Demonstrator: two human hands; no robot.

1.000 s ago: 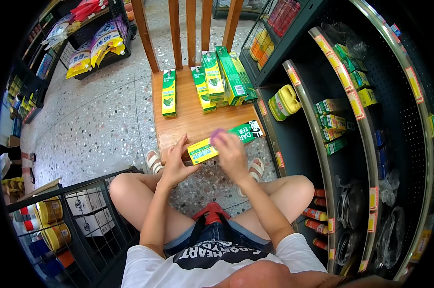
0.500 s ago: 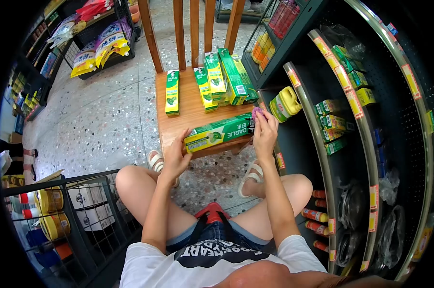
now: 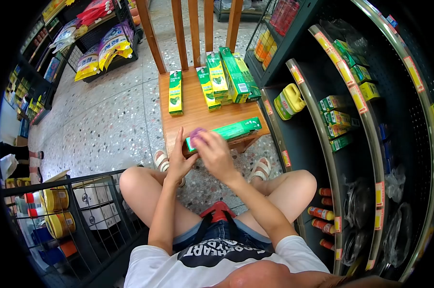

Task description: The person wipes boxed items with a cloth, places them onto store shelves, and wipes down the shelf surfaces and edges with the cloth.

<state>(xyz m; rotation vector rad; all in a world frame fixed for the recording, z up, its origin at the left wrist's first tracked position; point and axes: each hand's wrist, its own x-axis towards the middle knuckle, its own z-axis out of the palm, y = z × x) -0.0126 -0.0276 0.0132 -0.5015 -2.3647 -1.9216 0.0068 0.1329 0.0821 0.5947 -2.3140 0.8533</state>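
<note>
A long green Darlie toothpaste box (image 3: 238, 128) lies at the front edge of a wooden chair seat (image 3: 178, 126), showing a mostly green side. My left hand (image 3: 180, 163) grips its left end between thumb and fingers. Bunched in my right hand (image 3: 218, 156) is a purple cloth (image 3: 197, 136), pressed against the box near that same end; my fingers cover part of the box. Farther back on the seat, a single toothpaste box (image 3: 175, 93) lies at the left. A pile of several more boxes (image 3: 218, 74) sits to its right.
On the right stands a dark shelf unit with price-tagged edges (image 3: 344, 72), holding a yellow-green jug (image 3: 290, 102) and small boxes. A wire rack (image 3: 97, 204) with bottles and cartons is at lower left. Chair slats (image 3: 194, 33) rise behind the seat.
My right hand has moved left with the purple cloth, from the box's right end to its left end. The box has turned from its yellow-and-green printed face to a greener side.
</note>
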